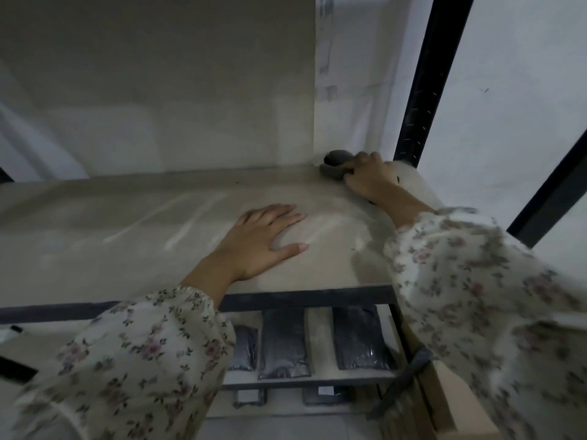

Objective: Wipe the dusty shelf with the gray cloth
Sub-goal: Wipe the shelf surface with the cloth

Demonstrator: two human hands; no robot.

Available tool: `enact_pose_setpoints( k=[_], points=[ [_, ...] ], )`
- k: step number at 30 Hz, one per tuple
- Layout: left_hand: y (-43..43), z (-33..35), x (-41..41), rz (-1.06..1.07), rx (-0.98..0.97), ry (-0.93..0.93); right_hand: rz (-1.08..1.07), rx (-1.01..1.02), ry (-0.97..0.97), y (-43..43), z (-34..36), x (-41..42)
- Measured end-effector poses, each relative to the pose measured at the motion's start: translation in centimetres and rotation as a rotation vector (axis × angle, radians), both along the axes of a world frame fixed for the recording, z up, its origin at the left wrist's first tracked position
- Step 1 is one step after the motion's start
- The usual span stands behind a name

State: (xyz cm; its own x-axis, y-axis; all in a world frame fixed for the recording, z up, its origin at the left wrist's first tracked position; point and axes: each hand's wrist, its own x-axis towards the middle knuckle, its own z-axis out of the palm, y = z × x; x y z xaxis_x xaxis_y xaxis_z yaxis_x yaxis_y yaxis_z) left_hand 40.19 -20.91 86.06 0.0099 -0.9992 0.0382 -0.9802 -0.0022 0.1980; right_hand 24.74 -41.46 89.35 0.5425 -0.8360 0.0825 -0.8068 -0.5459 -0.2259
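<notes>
The dusty shelf is a pale board with light streaks across it. My right hand grips the gray cloth, bunched up in the shelf's far right corner against the wall. Most of the cloth is hidden under my fingers. My left hand rests flat on the middle of the shelf, fingers spread and straight, holding nothing.
A black upright post stands at the shelf's right rear. The shelf's dark front rail runs below my left wrist. Lower shelves hold several dark plastic packets. A cardboard box sits at the lower right.
</notes>
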Motion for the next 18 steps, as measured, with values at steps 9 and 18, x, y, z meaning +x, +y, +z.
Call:
enact_pose_setpoints(
  k=[9, 18],
  points=[
    [-0.4, 0.1, 0.1, -0.010, -0.021, -0.008, 0.163, 0.176, -0.217, -0.5, 2.3, 0.3],
    [0.0, -0.2, 0.2, -0.014, -0.024, 0.003, 0.303, 0.355, -0.258, 2.7, 1.3, -0.7]
  ],
)
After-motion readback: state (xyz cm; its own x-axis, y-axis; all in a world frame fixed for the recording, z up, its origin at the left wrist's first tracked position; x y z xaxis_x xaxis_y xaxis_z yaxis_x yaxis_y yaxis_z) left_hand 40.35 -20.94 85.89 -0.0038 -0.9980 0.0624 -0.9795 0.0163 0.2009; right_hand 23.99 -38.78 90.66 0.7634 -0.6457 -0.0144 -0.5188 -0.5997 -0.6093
